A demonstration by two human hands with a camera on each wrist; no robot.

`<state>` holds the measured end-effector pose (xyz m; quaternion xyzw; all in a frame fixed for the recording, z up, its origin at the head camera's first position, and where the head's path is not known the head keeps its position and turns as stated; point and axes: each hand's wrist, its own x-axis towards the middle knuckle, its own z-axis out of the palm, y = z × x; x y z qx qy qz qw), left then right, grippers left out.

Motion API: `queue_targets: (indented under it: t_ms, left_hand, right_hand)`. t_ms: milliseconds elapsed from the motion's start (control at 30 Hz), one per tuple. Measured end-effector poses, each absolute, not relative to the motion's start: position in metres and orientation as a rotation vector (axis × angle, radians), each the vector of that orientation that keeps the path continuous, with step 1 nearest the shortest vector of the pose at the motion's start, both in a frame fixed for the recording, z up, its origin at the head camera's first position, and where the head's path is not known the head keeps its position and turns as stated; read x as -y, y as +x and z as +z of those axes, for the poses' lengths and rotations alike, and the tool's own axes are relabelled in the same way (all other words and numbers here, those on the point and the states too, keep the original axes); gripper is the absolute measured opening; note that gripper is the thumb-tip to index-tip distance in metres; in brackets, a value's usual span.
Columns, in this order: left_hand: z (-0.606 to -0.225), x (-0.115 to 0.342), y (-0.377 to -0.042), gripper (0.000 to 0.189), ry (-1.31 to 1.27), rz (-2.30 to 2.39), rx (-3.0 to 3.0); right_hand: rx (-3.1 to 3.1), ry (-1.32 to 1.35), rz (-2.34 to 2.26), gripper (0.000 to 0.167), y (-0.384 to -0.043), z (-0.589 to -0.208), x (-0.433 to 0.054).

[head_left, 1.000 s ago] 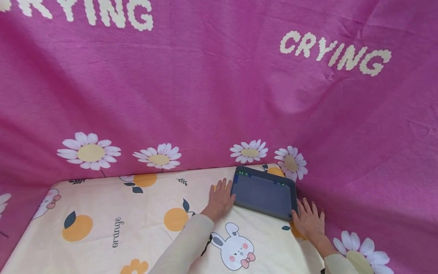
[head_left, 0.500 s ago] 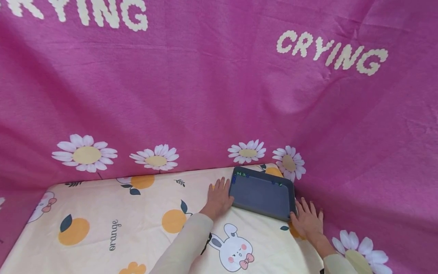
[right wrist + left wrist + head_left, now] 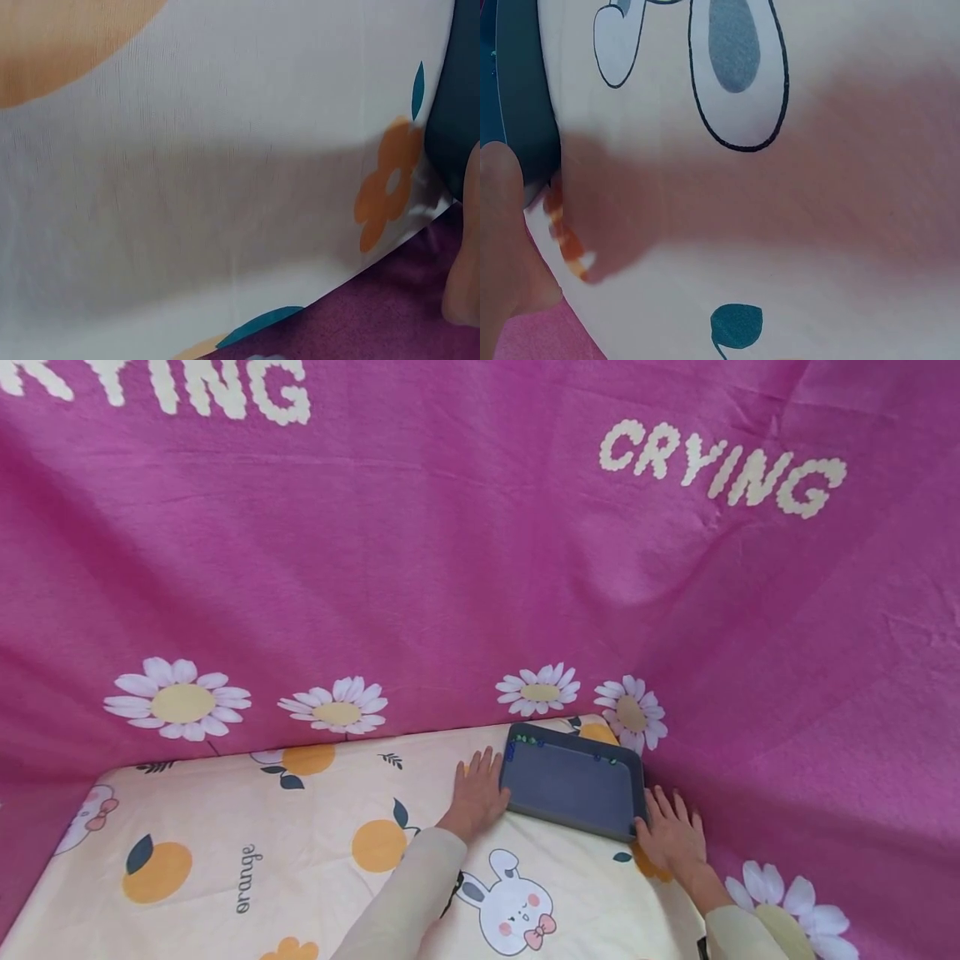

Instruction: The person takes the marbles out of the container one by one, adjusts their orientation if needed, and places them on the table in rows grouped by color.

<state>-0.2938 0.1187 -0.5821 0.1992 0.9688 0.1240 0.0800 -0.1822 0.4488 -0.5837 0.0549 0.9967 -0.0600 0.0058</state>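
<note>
A dark grey rectangular tray (image 3: 570, 822) lies at a slant near the far right corner of the tabletop. Small blue and green pieces (image 3: 527, 740) sit along its far side and far left corner. My left hand (image 3: 477, 797) lies flat along the tray's left side, fingers straight and thumb at the rim. On the opposite side my right hand (image 3: 670, 833) is spread, its thumb at the near right corner. Part of a hand (image 3: 501, 240) shows against the tray wall (image 3: 529, 97) in the left wrist view; the right wrist view catches a hand's edge (image 3: 469, 247) beside the tray (image 3: 455, 97).
The table is covered by a cream cloth (image 3: 300, 827) printed with oranges, leaves and a rabbit. Pink fabric (image 3: 450, 568) with daisies and lettering hangs behind the table and along its right side. The tray stands close to the table's right edge.
The head view has turned slightly, so the whole scene shifts a little left. Both hands and the tray keep their places on the cloth.
</note>
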Motion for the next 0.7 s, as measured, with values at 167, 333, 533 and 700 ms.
queue_targets:
  t_ms: [167, 333, 533, 700]
  left_hand:
    - [-0.585, -0.117, -0.296, 0.068, 0.608, 0.345, -2.922]
    - [-0.587, -0.115, -0.297, 0.065, 0.619, 0.318, -2.952]
    - [-0.595, -0.118, -0.299, 0.063, 0.626, 0.34, -2.945]
    - [-0.596, -0.12, -0.299, 0.062, 0.634, 0.311, -2.95]
  right_hand:
    - [-3.121, 0.154, -0.187, 0.065, -0.183, -0.584, -0.45]
    - [-3.121, 0.159, -0.218, 0.063, -0.183, -0.584, -0.449]
    - [-3.125, 0.158, -0.224, 0.059, -0.183, -0.584, -0.448]
    - [-3.13, 0.154, -0.245, 0.059, -0.183, -0.585, -0.447]
